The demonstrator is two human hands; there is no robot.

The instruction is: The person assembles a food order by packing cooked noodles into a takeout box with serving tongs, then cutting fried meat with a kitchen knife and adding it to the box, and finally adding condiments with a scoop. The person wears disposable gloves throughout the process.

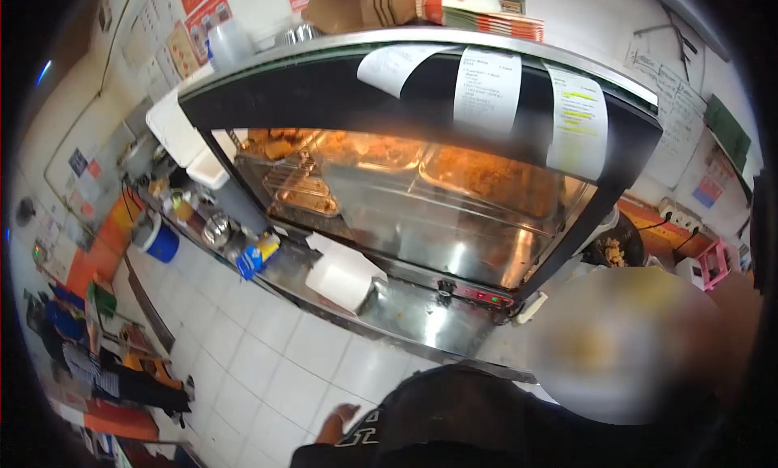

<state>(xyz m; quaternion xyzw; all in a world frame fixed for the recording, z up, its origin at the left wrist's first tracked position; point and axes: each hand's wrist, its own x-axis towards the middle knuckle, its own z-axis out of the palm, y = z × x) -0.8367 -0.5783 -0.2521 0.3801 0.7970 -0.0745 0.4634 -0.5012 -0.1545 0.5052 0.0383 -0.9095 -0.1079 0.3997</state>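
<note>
My left hand (346, 412) hangs low beside the black shirt, over the tiled floor. Its fingers look loosely apart, and I see nothing in it. A large blurred patch covers the lower right; brown skin shows at its right edge, and my right hand cannot be made out there. In front of me is a heated glass display cabinet (421, 217) with trays of orange-brown fried food (478, 170). A white takeaway box (344, 275) stands with its lid up on the metal ledge below the glass. Neither hand visibly touches it.
Paper receipts (489, 91) hang from the cabinet's top edge. Stacked cartons (486, 14) lie above. A blue-and-yellow packet (258, 256) and a metal bowl (216, 230) sit left on the counter. A blue bucket (162, 243) is beyond. Another person (121, 379) is at far left.
</note>
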